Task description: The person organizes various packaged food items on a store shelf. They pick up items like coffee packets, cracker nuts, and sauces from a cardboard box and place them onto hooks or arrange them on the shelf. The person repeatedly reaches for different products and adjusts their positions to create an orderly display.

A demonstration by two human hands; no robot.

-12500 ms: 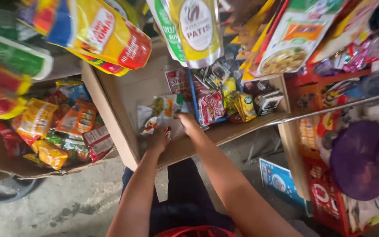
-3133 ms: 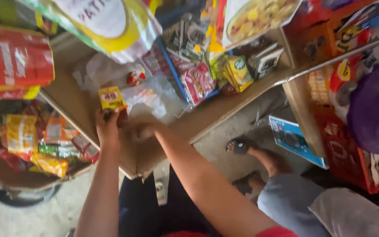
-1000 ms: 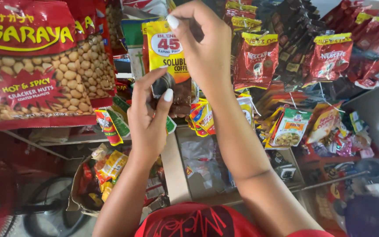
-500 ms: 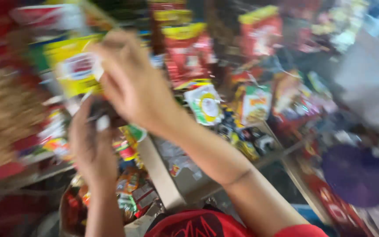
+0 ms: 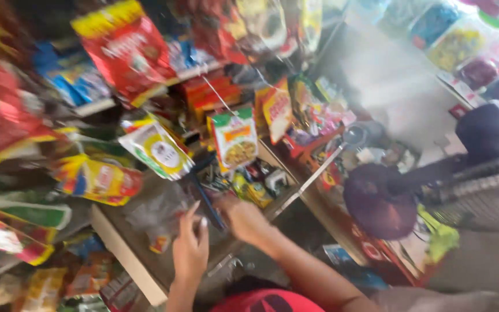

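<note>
Both hands have been lowered from the hanging packets to the surface [image 5: 128, 254]: the left hand [image 5: 190, 249] is spread open over a clear plastic bag [image 5: 160, 216], and the right hand [image 5: 244, 219] rests beside it; its grip cannot be told. Farther off, a green noodle packet [image 5: 235, 138] and a red packet [image 5: 125, 49] are hung above, with a purple fan [image 5: 379, 202] at right.
</note>
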